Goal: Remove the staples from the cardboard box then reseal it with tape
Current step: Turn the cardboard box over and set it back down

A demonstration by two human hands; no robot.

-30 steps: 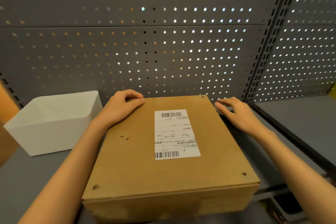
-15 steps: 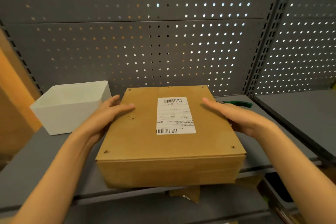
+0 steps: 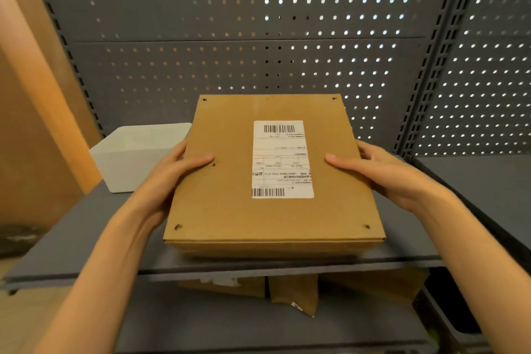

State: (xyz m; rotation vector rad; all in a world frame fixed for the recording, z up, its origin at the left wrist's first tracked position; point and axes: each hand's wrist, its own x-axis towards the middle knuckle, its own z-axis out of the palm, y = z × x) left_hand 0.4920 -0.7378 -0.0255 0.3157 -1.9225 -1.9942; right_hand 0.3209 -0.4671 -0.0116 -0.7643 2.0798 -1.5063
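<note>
1. Your forearms come in from the bottom corners. They reach farther in than half a second ago, and both hands now sit level on the two sides of the cardboard box (image 3: 227,181).
2. Your left hand (image 3: 172,172) has slid back from the far left corner to the middle of the left edge. Its thumb lies flat on the lid and the fingers wrap down the side wall, so this grip pinches the box edge.
3. Your right hand (image 3: 385,172) mirrors it on the right edge: thumb stretched across the lid toward the shipping label (image 3: 281,158), fingers curled around the side. This grip also clamps the box.
4. The box is shut, label up, over the front lip of the grey shelf (image 3: 86,238). It has come nearer to you than before. Whether its bottom touches the shelf cannot be told.
5. Small dark staple marks (image 3: 178,227) show at the lid corners.
6. A white bin (image 3: 129,158) stands behind your left hand, just beside the box.
7. The perforated back panel (image 3: 258,60) closes the view.
</note>
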